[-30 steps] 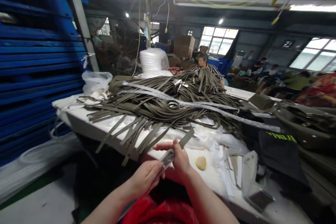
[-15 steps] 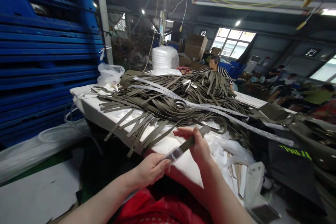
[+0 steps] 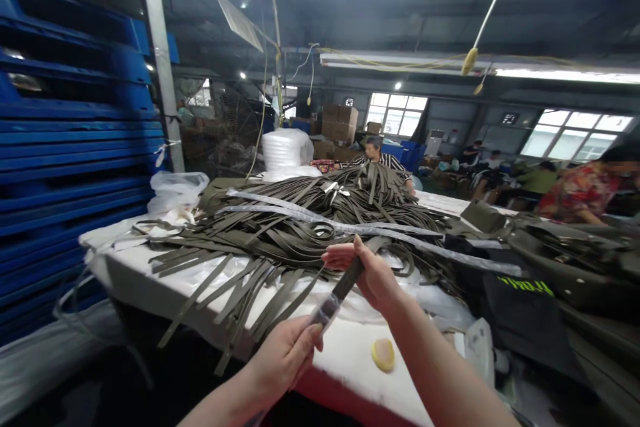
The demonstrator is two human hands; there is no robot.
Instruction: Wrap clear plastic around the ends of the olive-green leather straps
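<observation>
My left hand [image 3: 293, 350] grips an olive strap [image 3: 350, 278] near a clear plastic sleeve [image 3: 326, 310] that wraps part of it. Farther up the same strap, my right hand [image 3: 367, 270] has its thumb against it, with the other fingers stretched out along its far side. Beyond both hands, a large heap of olive straps [image 3: 280, 233] lies on the white table [image 3: 345, 360], many ends hanging over the front edge. Long clear plastic sleeves [image 3: 420, 237] lie across the heap. A round yellow-rimmed object [image 3: 383, 355] rests on the table near my right forearm.
Blue pallets [image 3: 75, 167] are stacked at the left beside a metal post [image 3: 163, 67]. A person in a striped top [image 3: 393, 162] sits behind the heap. Dark bags [image 3: 535, 320] lie at the right, and a person in a floral top [image 3: 575, 193] is beyond them.
The view has shifted, with the table and heap now farther left and more of the right side visible. The round yellow-rimmed object now shows. Both hands stay on the strap, which is tilted more steeply.
</observation>
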